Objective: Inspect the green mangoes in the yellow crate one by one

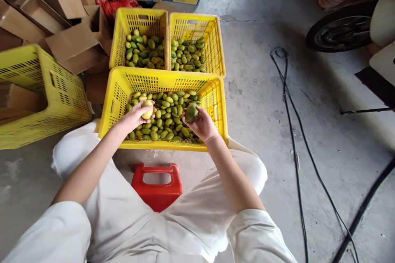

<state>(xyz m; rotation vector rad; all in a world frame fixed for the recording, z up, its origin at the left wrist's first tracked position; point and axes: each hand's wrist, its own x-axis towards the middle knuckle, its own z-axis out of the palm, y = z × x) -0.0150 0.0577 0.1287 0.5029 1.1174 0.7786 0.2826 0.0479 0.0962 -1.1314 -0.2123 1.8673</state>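
Yellowish fruit (147, 111) in left hand (135, 116), green fruit (191, 113) in right hand (204, 125), grips half-closed

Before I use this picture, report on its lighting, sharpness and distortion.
Head view: pale light sheens the floor, with darker shading around the wheel; head view: the white trousers look nearly washed out in places; head view: the left-edge yellow crate appears stretched, wide-angle fashion; head view: the pale fruit and dark green fruit in hand look reasonably sharp.
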